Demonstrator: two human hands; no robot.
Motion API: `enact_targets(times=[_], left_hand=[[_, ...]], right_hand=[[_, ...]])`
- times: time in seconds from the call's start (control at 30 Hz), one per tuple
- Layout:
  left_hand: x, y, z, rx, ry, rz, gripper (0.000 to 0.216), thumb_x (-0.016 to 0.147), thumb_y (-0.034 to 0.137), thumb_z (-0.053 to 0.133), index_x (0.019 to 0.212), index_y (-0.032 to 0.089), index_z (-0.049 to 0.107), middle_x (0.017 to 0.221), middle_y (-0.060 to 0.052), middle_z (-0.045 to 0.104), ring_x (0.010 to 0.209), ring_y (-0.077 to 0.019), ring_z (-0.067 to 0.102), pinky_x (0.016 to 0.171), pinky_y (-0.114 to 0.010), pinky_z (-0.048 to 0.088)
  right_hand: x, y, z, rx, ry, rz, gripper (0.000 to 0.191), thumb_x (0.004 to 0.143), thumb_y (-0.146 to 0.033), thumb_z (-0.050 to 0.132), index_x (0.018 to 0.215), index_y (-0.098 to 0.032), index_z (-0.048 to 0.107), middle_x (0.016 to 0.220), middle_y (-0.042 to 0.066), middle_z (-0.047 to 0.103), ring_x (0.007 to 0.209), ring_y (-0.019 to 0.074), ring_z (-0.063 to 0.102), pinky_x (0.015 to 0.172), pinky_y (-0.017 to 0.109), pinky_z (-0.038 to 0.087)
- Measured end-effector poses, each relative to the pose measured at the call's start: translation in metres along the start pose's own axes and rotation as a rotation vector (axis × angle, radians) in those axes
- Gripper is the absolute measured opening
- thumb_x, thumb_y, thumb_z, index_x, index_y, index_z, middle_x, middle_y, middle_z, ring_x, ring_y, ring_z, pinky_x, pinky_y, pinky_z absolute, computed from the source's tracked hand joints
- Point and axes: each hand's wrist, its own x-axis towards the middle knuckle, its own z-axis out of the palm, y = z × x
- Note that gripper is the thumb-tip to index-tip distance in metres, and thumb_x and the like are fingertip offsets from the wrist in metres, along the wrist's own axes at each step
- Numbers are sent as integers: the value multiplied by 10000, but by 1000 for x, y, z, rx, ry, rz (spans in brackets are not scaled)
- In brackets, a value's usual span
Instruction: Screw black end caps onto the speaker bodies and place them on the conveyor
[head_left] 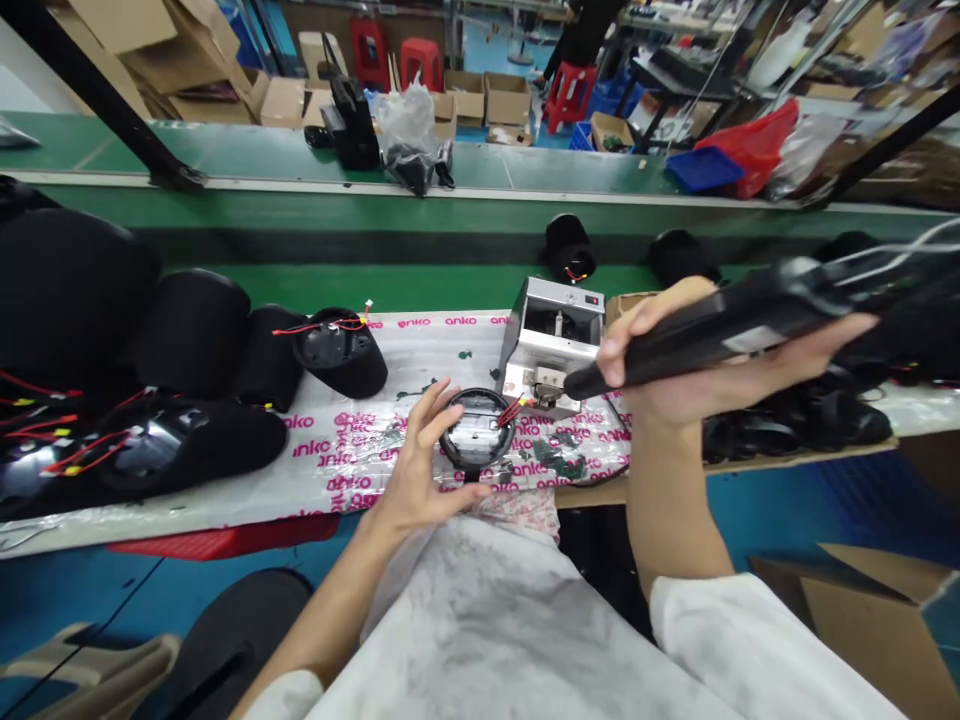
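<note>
Left hand (420, 465), fingers spread, cups the round black part (477, 428); right hand (675, 365) grips the screwdriver (750, 315). Grey box (553, 345) right behind, black shells (187, 400) left.

Past the left grip (420, 460), the surface (420, 330) lies under white sheeting printed in pink, and behind it two green conveyor belts (300, 150) run across the room, the farther one higher and crossed by slanted black frame bars (97, 95). Well beyond both belts stand open cardboard boxes (506, 95) and red plastic stools (420, 60) in even, bright light. Below and to the right of the right grip (675, 370) a large cardboard box (885, 620) sits on the blue floor (67, 600), and a dark chair seat (240, 630) shows below the left grip.
</note>
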Motion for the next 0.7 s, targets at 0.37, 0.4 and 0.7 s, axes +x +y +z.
enact_targets(times=[0.37, 0.4, 0.7], left_hand=[[57, 18, -81, 217, -506, 19, 184, 1049, 337, 757, 1223, 279, 767, 1638, -134, 642, 1399, -340, 730, 1150, -481, 642], [58, 17, -79, 223, -511, 23, 175, 1034, 338, 774, 1197, 274, 767, 1644, -139, 637, 1401, -347, 728, 1147, -487, 644], [61, 11, -66, 153, -447, 75, 216, 955, 334, 869, 1027, 237, 690, 1566, -190, 672, 1362, -357, 740, 1102, -482, 657]], right_hand=[[-23, 51, 10, 54, 28, 72, 958, 770, -1089, 478, 687, -199, 823, 537, 99, 687, 290, 173, 539, 254, 265, 364], [-24, 55, 9, 72, 30, 87, 972, 763, -1098, 465, 691, -196, 821, 541, 101, 688, 291, 171, 538, 255, 261, 360], [-29, 45, -12, 51, -2, 233, 885, 801, -1041, 495, 659, -225, 808, 520, 77, 697, 235, 155, 471, 239, 277, 312]])
